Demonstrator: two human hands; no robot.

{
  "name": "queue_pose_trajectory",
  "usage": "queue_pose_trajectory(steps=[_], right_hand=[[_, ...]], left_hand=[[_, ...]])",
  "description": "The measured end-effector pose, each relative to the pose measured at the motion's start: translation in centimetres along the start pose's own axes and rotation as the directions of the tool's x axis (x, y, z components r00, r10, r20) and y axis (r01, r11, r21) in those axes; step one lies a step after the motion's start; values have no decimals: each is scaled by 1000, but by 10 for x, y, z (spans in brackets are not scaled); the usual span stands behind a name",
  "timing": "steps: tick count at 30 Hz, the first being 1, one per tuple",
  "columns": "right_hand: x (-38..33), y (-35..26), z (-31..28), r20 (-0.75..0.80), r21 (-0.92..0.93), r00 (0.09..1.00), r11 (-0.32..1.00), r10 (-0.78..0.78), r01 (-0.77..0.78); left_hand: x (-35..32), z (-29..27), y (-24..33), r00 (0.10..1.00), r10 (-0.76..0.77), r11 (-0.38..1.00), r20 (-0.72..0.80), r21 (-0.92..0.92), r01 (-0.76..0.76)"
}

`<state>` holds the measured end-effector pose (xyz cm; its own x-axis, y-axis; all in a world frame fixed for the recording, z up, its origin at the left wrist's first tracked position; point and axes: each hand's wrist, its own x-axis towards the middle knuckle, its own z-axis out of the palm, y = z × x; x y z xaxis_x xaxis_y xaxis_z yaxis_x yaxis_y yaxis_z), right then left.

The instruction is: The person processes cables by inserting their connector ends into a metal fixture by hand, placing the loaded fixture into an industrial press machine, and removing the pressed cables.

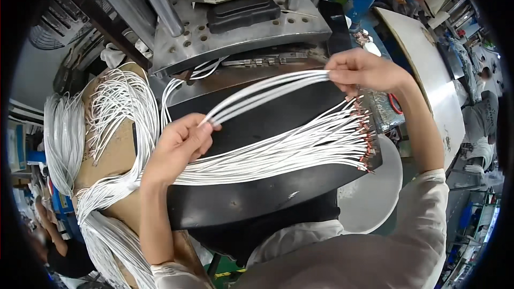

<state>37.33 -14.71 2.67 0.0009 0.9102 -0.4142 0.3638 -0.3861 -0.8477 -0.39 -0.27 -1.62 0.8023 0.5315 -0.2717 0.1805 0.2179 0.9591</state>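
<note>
My left hand (179, 147) and my right hand (367, 69) hold a small bunch of white wires (267, 88) stretched between them above a black mat (267, 198). My right hand pinches the wires' far ends; my left grips them near the middle of the picture. Below them a fan of several white wires (289, 150) lies on the mat, its copper terminal ends (364, 139) spread at the right edge.
A grey metal press (235, 32) with columns and a black block stands behind the mat. Large bundles of white wire (115, 112) lie over a brown board at the left. A white round stool (375, 192) and a pale table (433, 75) are at the right.
</note>
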Motion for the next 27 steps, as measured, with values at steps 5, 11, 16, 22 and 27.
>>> queue_pose_trajectory(steps=[5,11,16,22,27], right_hand=[[-26,10,-33,2,171,996,981,-89,87],[-8,15,-24,160,23,977,990,-138,137],[21,20,10,80,29,921,924,-382,381],[53,9,48,-207,-667,883,721,-422,189],[80,27,73,-301,-896,753,443,-586,-13]], left_hand=[[45,46,18,834,-23,1000,551,30,8],[85,170,-3,901,15,967,433,-234,96],[85,180,-16,972,35,940,231,-337,47],[53,95,-20,999,38,999,30,-13,-38],[41,88,-25,996,60,959,60,-279,-41]])
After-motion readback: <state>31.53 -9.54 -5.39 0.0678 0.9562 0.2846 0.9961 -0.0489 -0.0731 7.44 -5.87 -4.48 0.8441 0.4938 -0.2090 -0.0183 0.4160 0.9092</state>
